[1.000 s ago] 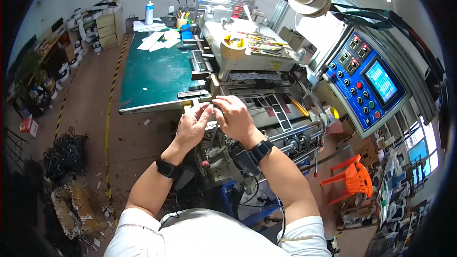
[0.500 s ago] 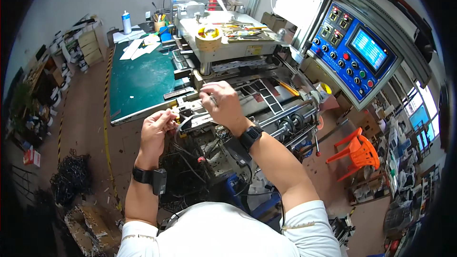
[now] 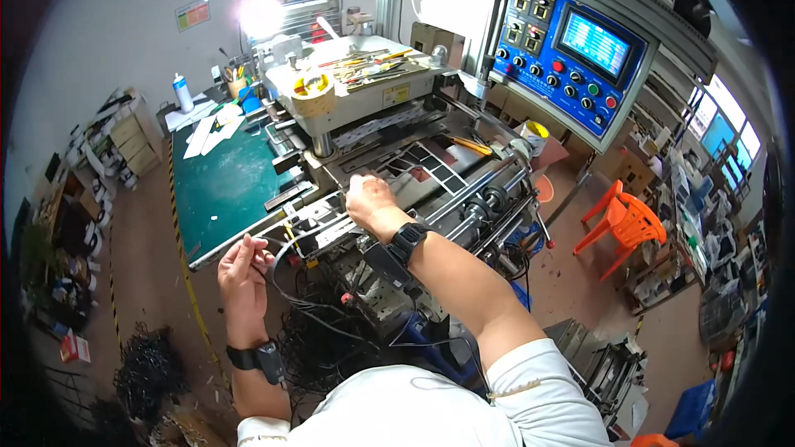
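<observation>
Looking down, we see a big machine (image 3: 360, 106) in the middle, with a pale upper plate and shiny bars on its right side. Next in size is the green bench (image 3: 222, 192), which sits to the left of the machine. A blue board (image 3: 542, 51) with knobs, buttons and a lit screen hangs at the upper right. An orange chair (image 3: 627, 230) stands on the floor at the right, and a messy dark heap (image 3: 149, 372) lies on the floor at the lower left. Our two hands come next, each with a dark band on the wrist. Our right hand (image 3: 370, 201) is over the front edge of the machine with its fingers curled in, and we cannot tell if it has hold of anything. Our left hand (image 3: 246, 269) is up near the bench's front corner, half closed, with its fingertips close together; we cannot tell if something thin is pinched there. A flat strip (image 3: 435, 168) with dark squares lies on the machine, past our right hand. A bottle (image 3: 182, 93) stands at the back of the bench. Thinnest is a grey cord (image 3: 290, 243), which bends just beside our left fingertips, between our hands, and runs down below them.
</observation>
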The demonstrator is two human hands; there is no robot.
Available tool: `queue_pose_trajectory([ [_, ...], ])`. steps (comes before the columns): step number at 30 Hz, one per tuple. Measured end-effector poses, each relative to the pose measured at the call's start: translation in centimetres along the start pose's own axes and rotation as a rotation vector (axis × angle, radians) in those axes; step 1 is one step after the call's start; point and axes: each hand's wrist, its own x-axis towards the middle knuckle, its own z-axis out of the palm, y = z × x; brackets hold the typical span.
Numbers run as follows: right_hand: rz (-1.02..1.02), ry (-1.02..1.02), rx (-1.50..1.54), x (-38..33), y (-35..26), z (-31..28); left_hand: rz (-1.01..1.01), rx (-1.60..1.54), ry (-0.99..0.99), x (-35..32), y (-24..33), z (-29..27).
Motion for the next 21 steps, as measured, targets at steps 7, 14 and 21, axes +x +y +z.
queue_pose_trajectory([
  [7, -0.245, 0.111, 0.038, -0.7, -0.4, 0.8, 0.170, 0.007, -0.123, -2.4, 1.7, -0.5],
  [14, -0.347, 0.229, -0.046, 0.0, 0.4, 1.9, 0.121, 0.232, -0.031, -4.3, 0.3, -5.0],
  [21, -0.594, 0.275, -0.065, -0.5, -0.2, 1.7, -0.019, 0.651, 0.248, -4.9, -3.7, -12.5],
])
